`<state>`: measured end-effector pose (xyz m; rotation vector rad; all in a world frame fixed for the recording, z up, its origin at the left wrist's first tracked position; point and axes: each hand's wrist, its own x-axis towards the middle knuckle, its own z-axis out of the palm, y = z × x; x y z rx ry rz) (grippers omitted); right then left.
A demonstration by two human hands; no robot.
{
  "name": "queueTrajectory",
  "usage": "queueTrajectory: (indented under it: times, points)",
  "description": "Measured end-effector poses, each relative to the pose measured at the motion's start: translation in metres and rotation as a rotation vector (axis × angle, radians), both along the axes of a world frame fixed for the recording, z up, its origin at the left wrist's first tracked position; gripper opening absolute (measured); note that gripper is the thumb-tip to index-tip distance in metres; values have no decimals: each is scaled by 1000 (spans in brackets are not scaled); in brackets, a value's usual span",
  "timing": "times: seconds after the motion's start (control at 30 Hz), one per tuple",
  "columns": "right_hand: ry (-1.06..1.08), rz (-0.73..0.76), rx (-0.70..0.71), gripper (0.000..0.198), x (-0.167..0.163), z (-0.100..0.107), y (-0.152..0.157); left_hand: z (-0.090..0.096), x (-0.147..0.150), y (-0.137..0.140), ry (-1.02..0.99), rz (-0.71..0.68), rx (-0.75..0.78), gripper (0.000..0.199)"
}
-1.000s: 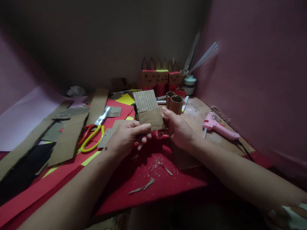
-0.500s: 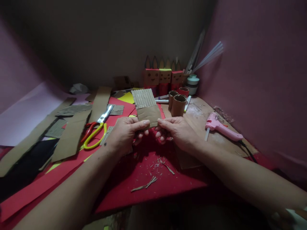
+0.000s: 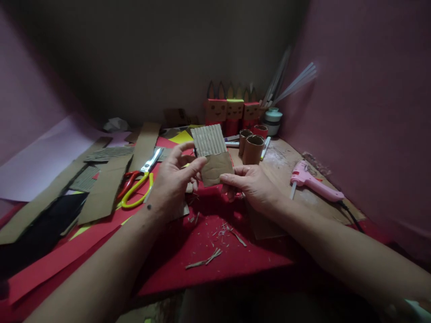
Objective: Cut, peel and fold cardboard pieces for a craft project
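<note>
A small rectangular piece of cardboard (image 3: 215, 154) is held up above the red table, its upper half ribbed and its lower half smooth with creases. My right hand (image 3: 249, 181) pinches its lower right corner between thumb and fingers. At the left edge, my left hand (image 3: 180, 172) has its thumb on the front and its fingers behind, closed on the same piece. Scissors (image 3: 138, 181) with red and yellow handles lie left of my left hand. Behind my right hand stand brown cardboard tubes (image 3: 253, 150).
Cardboard strips (image 3: 106, 190) and red paper (image 3: 63, 262) cover the left side. A pink glue gun (image 3: 314, 181) lies on a board at right. Box figures with faces (image 3: 216, 110) and a lidded jar (image 3: 272, 121) stand at the back. Scraps (image 3: 205, 260) litter the front.
My left hand has shifted from the cardboard's bottom edge up to its left side. The cardboard is a little more turned, while my right hand keeps its corner.
</note>
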<state>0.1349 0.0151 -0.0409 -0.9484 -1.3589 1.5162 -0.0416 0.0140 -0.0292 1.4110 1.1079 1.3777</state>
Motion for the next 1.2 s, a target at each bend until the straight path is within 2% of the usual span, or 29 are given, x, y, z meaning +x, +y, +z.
queueTrajectory:
  times: [0.07, 0.1, 0.2, 0.37, 0.5, 0.6, 0.73, 0.83, 0.97, 1.03, 1.1, 1.17, 1.2]
  points:
    - [-30, -2, 19, 24, 0, -1, 0, 1, -1, 1, 8, 90, 103, 42]
    - [-31, -2, 22, 22, 0, -2, 1, 1, -2, 2, 48, 109, 109, 38]
    - [73, 23, -38, 10, 0, -6, 4, 2, -2, 2, 174, 55, 27, 13]
    - [424, 173, -223, 16, -3, -8, 8, 3, 0, -1, 176, -2, -68, 18]
    - [511, 283, -300, 16, -4, -8, 7, 3, 2, -4, 115, -73, -143, 17]
    - [546, 270, -300, 18, -4, -10, 8, 3, 2, -4, 134, -127, -192, 18]
    - [566, 264, -252, 21, -5, -14, 9, 3, 3, -6, 222, -60, -180, 22]
    - [561, 247, -216, 23, -8, -14, 9, 2, 8, -8, 155, -30, -210, 21]
    - [468, 115, -170, 27, -9, -13, 12, -2, 8, -3, 40, -66, -213, 20]
    - [380, 30, -125, 22, -7, -12, 14, -2, 2, 3, -38, 38, -119, 31]
    - [263, -41, -47, 11, -3, -10, 14, 1, -5, 8, -61, 235, 50, 40]
    - [144, -72, 49, 2, 1, -6, 11, 8, -12, 10, 41, 407, 199, 50]
    - [99, -69, 95, 3, 3, -3, 9, 11, -14, 9, 114, 428, 234, 50]
